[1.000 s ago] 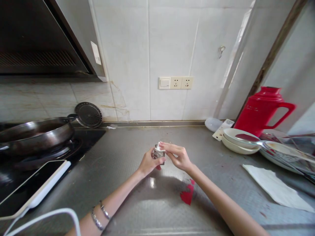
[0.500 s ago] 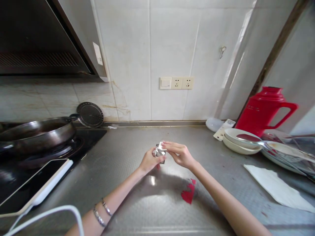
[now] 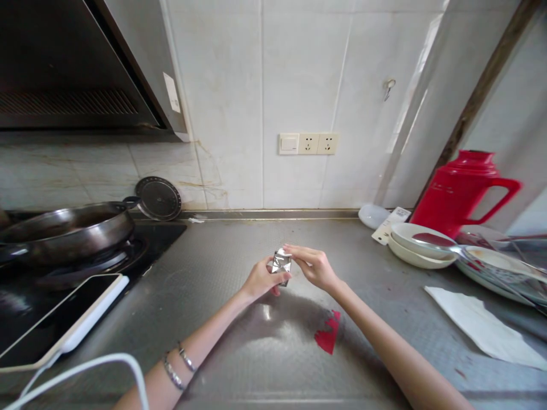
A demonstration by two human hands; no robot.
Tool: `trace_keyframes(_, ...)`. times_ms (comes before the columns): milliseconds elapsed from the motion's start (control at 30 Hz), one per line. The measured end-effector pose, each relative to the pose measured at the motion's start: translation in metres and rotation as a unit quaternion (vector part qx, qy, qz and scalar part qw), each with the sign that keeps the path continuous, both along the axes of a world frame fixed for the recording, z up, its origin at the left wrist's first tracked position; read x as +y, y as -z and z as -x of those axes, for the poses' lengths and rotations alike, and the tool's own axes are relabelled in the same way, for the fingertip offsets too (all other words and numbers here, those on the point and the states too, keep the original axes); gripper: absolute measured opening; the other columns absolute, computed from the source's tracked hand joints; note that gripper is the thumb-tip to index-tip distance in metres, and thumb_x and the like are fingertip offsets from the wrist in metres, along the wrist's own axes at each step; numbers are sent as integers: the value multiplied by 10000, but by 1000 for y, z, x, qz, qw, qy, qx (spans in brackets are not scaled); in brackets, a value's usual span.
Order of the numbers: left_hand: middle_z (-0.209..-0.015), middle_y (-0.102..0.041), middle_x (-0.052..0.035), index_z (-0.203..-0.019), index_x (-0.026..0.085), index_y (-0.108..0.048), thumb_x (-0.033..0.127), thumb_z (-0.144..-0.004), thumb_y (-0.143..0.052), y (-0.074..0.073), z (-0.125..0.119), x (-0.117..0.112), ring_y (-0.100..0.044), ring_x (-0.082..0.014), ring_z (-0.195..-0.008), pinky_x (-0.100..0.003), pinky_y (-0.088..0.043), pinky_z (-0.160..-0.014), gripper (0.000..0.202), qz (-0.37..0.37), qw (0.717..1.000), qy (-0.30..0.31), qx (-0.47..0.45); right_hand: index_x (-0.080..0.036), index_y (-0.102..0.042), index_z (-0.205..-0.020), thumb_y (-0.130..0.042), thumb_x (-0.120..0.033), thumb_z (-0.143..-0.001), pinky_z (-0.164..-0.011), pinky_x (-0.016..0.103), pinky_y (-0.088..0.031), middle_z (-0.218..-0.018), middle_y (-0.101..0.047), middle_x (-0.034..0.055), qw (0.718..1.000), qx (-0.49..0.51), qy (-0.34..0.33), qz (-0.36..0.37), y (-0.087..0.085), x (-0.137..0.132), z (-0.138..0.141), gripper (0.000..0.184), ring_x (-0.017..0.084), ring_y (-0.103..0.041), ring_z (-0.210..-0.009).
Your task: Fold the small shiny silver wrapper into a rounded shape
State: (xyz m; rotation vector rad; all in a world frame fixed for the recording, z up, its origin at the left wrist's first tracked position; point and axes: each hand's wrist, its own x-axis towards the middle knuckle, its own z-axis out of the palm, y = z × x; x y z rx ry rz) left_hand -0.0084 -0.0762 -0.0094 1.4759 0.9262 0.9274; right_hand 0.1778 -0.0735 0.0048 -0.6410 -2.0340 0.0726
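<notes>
My left hand [image 3: 261,280] holds a small, shiny silver block-like object [image 3: 281,263], thumb across its front and fingers around its side and underneath. What kind of object it is cannot be made out. Against its top edge, my right hand [image 3: 315,266] presses a small white piece [image 3: 282,252] under its bunched fingertips; it looks like paper or tissue. Both hands are just above the steel counter [image 3: 231,245]. A torn red scrap [image 3: 328,335] lies on the counter, nearer to me and below the right wrist.
Left are a pan [image 3: 68,230] on the stove, a round black disc [image 3: 158,198] leaning on the wall, and a phone [image 3: 60,319] with a white cable [image 3: 106,357]. Right are a red thermos jug [image 3: 459,193], stacked bowls [image 3: 421,259] and a white paper sheet [image 3: 478,324].
The white piece has shifted slightly along the top of the silver object, and more of the object's front shows. Both hands stay in nearly the same place.
</notes>
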Motion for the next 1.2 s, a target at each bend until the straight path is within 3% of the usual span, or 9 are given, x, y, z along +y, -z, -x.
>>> trace_keyframes(233, -698, -591, 13, -1036, 109, -553, 483, -543, -799, -2, -1, -1, -539, -94, -441, -216, -449, -383, 666, -40, 999, -14, 12, -230, -614, -1213, -451, -137, -924, -993, 380, -499, -1211, -650, 79, 998, -23, -62, -9, -1, -7, 9, 345, 211, -574, -1180)
trace_keyframes(400, -678, -616, 7, -1117, 95, -513, 473, -541, -808, 2, -1, -1, -542, -105, -422, -230, -448, -392, 749, -28, 999, -16, 33, -230, -667, -1109, -472, -156, -923, -876, 335, -565, -1101, -706, 71, 999, 5, -4, 36, 2, 1, 3, 280, 201, -673, -1020)
trace_keyframes(500, -692, -616, 5, -1078, 104, -510, 501, -554, -792, 1, 2, 3, -545, -100, -410, -231, -448, -396, 715, -11, 1000, -19, 4, -235, -662, -1105, -483, -139, -916, -851, 325, -573, -1078, -714, 74, 1000, 24, 1, -11, 3, 1, 1, 278, 195, -688, -981)
trace_keyframes(700, -657, -596, 27, -1016, 116, -534, 471, -556, -796, -2, 3, 6, -543, -97, -420, -225, -459, -392, 637, -39, 999, -31, -8, -231, -573, -1251, -441, -71, -907, -983, 375, -510, -1188, -663, 82, 994, -15, -50, -92, 3, -9, 12, 402, 202, -565, -1191)
trace_keyframes(867, -676, -602, 18, -1074, 108, -543, 450, -538, -818, 2, 2, 3, -547, -98, -420, -210, -438, -378, 692, -57, 997, -37, 29, -220, -626, -1181, -435, -116, -922, -939, 354, -533, -1180, -666, 89, 999, 9, -21, -23, 8, -4, 12, 338, 199, -618, -1120)
trace_keyframes(1067, -678, -606, 11, -1128, 113, -516, 515, -541, -806, 5, 3, 4, -565, -108, -420, -221, -459, -401, 768, -28, 1000, -9, 4, -237, -707, -1035, -487, -256, -922, -832, 360, -563, -1030, -730, 71, 990, 101, 35, 96, 10, 0, 13, 247, 234, -696, -949)
trace_keyframes(1200, -674, -591, 17, -1093, 116, -517, 607, -534, -769, 2, 4, 5, -568, -110, -408, -231, -476, -399, 786, 2, 1000, -10, -25, -240, -666, -1136, -501, -317, -913, -922, 420, -515, -1158, -681, 74, 976, 104, -9, 193, 6, -3, 12, 288, 253, -646, -1059)
